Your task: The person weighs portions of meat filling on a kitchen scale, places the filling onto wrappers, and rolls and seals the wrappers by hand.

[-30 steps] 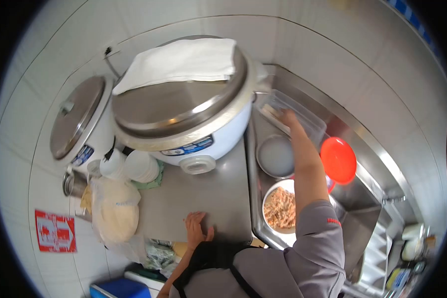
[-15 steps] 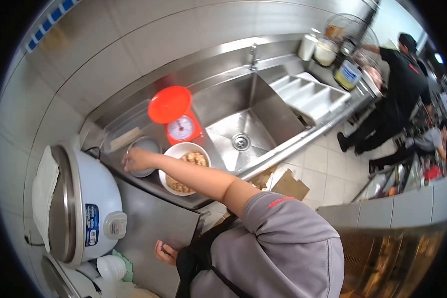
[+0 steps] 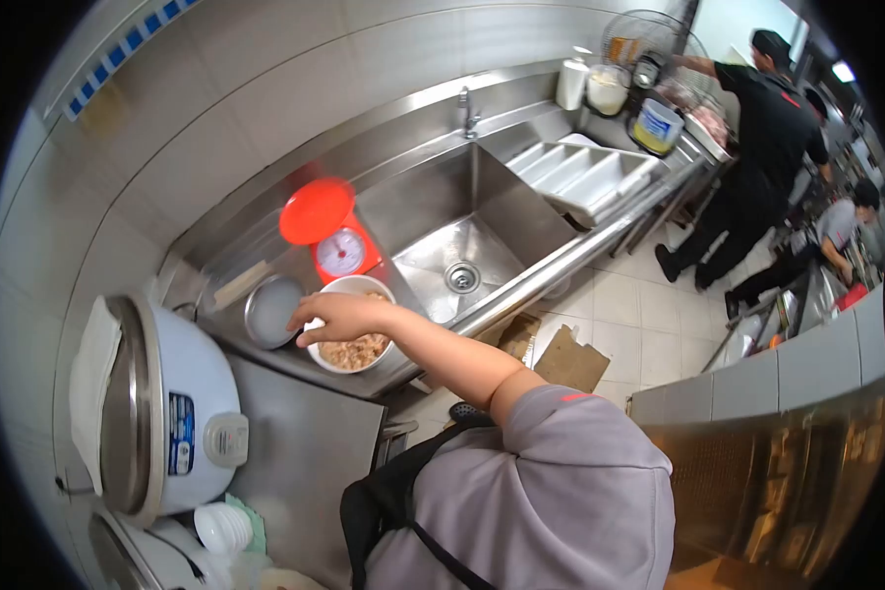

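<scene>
Counter [image 3: 285,423], sink [image 3: 506,226], tiled wall [image 3: 236,128]; right grip [image 3: 336,314] half spread, empty, over bowl [image 3: 359,283]; left grip unseen.

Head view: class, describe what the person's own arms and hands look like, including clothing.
The right arm has a short, grey sleeve with a small red marking near its hem; the forearm is bare. The right hand is ungloved, with no watch or bracelet visible. The left hand is out of view.

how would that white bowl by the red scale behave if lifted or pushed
The white bowl probably keeps its shape, since its rim looks evenly round. The chunky food inside likely makes it fairly heavy. Standing upright on the steel sink counter, it should slide rather than roll.
</scene>
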Demonstrator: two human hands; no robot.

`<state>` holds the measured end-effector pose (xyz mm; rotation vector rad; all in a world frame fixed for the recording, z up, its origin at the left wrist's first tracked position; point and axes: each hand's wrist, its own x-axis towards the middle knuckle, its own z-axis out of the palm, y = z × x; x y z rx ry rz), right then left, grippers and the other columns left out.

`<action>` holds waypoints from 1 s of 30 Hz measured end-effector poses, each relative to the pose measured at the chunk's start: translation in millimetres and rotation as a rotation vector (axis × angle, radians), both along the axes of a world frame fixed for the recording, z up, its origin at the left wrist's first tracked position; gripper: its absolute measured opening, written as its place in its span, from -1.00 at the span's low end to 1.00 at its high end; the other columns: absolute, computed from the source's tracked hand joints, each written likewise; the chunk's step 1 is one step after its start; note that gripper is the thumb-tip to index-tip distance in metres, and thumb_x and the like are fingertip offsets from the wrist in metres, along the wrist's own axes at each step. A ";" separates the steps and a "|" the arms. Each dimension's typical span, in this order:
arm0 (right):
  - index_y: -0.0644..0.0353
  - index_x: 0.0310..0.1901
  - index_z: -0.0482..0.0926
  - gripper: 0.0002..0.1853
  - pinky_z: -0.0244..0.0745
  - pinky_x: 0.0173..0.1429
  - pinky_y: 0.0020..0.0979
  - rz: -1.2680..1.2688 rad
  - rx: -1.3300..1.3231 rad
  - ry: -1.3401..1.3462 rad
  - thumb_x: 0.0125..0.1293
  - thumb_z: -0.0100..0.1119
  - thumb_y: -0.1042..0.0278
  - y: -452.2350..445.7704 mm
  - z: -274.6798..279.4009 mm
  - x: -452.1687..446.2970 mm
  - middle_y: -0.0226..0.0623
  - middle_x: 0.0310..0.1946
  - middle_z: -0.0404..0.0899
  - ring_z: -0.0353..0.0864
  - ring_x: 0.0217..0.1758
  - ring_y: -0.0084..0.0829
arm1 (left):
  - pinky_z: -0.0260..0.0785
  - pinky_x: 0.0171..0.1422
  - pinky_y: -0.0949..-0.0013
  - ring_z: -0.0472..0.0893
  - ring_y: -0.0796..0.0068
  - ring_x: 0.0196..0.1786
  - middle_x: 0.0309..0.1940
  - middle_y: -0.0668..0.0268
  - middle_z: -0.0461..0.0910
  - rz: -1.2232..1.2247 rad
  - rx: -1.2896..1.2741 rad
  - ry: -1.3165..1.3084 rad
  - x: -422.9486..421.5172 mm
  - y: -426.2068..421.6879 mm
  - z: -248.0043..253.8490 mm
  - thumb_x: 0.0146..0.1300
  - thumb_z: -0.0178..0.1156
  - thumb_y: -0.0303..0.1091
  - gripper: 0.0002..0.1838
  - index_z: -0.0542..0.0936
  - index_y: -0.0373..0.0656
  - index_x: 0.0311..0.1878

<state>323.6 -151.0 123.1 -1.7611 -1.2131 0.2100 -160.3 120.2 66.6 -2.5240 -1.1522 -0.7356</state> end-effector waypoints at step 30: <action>0.33 0.06 0.50 -0.64 0.35 0.13 -0.40 0.360 0.019 0.124 0.26 0.17 0.36 57.6 48.9 -64.3 -0.26 -0.08 0.51 0.50 0.02 -0.38 | 0.34 -0.01 0.25 0.51 0.19 -0.10 -0.18 0.20 0.46 0.382 -0.707 -0.503 -21.9 -19.4 -13.6 0.04 0.29 -0.23 -0.74 0.48 -0.18 -0.33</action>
